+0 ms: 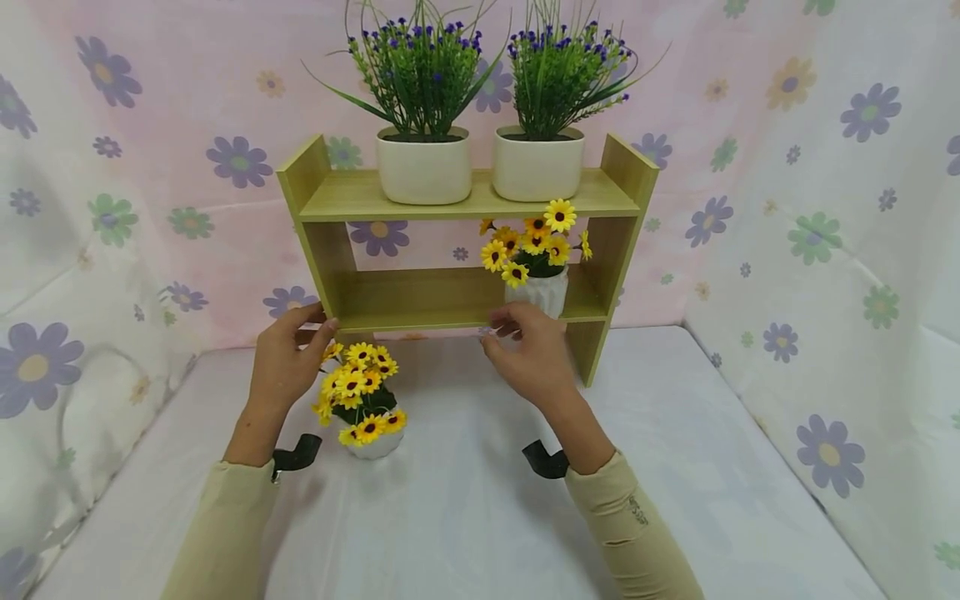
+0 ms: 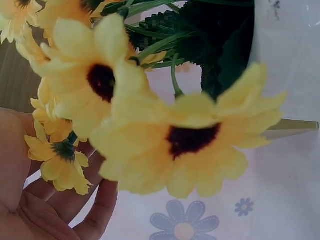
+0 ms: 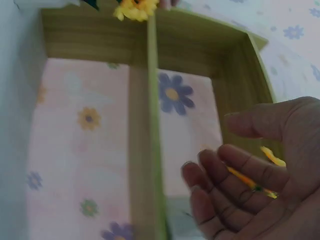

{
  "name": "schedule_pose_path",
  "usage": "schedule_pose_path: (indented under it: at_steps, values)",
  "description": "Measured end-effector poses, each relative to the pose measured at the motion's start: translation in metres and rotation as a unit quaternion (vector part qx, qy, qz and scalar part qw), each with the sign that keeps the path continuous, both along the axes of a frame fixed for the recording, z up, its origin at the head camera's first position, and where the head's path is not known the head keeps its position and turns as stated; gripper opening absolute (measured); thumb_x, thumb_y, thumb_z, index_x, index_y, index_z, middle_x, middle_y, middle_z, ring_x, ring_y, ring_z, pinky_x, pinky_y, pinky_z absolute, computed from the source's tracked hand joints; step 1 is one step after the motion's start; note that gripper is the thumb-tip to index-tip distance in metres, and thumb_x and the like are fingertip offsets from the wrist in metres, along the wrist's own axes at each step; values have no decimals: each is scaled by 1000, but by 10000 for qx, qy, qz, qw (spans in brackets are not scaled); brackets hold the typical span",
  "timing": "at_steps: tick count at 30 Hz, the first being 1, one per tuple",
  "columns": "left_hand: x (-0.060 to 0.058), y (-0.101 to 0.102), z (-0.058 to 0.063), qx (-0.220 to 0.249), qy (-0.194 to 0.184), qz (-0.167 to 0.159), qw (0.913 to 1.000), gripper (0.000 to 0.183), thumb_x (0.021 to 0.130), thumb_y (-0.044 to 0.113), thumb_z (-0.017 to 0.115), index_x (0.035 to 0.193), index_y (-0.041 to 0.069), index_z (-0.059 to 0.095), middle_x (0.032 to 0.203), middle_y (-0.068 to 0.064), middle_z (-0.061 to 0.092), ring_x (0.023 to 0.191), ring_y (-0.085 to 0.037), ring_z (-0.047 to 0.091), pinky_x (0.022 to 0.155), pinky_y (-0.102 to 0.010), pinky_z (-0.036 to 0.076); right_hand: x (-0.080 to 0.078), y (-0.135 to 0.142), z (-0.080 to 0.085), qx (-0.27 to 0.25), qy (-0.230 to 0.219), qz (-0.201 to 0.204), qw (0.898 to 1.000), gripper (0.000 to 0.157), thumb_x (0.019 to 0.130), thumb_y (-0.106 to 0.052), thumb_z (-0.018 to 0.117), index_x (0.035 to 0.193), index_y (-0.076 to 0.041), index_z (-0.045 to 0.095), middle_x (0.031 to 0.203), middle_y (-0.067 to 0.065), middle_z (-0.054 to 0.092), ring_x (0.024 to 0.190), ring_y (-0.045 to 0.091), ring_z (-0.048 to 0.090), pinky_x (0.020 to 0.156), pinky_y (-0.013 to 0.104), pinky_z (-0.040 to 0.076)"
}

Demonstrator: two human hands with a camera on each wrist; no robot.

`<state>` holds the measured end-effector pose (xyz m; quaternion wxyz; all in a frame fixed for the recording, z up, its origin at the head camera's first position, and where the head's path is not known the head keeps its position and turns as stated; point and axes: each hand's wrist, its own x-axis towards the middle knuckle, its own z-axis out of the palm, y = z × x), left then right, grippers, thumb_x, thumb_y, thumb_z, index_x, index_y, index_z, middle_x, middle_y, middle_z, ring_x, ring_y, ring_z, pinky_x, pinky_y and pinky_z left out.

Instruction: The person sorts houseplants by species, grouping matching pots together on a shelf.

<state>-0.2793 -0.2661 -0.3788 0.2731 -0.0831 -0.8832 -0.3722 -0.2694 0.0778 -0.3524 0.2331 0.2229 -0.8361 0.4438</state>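
In the head view my left hand is at the lower left corner of a small wooden shelf, fingertips right at its side panel. A white pot of yellow artificial sunflowers stands on the table just beside that hand; its blooms cover part of the palm in the left wrist view. My right hand is at the front edge of the lower board, with loosely bent fingers and thumb apart, holding nothing. Behind it on that board stands a second sunflower pot, partly hidden by the hand.
Two cream planters with purple-flowered grassy plants stand on the top board. The shelf stands on a white-covered table against a flower-patterned pink backdrop. Similar patterned cloth closes both sides.
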Motion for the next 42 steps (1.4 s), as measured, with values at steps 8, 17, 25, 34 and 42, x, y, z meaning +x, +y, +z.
schedule_pose_path:
  at_steps: [8, 17, 25, 34, 42]
  values:
    - [-2, -1, -2, -37, 29, -55, 10000, 43, 109, 25, 62, 143, -1, 63, 129, -24, 69, 105, -47, 73, 91, -62, 61, -9, -25, -25, 649, 38, 763, 9950, 30, 94, -14, 82, 121, -6, 72, 115, 7, 73, 107, 23, 69, 94, 40, 62]
    - [-2, -1, -3, -9, 45, -11, 10000, 44, 109, 26, 62, 144, 0, 63, 129, -24, 69, 106, -47, 73, 92, -62, 61, -19, -55, -56, 1255, -602, 1422, 9800, 49, 91, -16, 85, 135, -5, 69, 132, 9, 72, 117, 24, 68, 102, 41, 59]
    - [-1, 0, -2, -21, 142, 11, 9999, 42, 109, 25, 63, 142, 0, 64, 128, -24, 70, 103, -47, 74, 88, -61, 62, -27, -81, -78, 1587, -1430, 2023, 9557, 75, 84, -24, 91, 150, -8, 59, 150, 8, 61, 134, 26, 61, 109, 35, 55]
    - [-2, 0, -2, -1, 98, 18, 10000, 42, 109, 25, 63, 142, -1, 64, 129, -23, 70, 103, -46, 75, 86, -60, 63, -31, -105, -93, 1332, -1757, 2647, 9388, 86, 77, -32, 97, 150, -11, 56, 148, 4, 62, 137, 27, 58, 114, 35, 50]
    - [-3, 1, -1, -10, 107, 12, 9999, 42, 109, 23, 63, 143, -2, 64, 128, -24, 70, 103, -47, 75, 86, -60, 63, -33, -122, -104, 788, -2324, 2792, 9283, 84, 83, -20, 93, 154, -9, 50, 149, 4, 61, 135, 13, 58, 117, 28, 46]
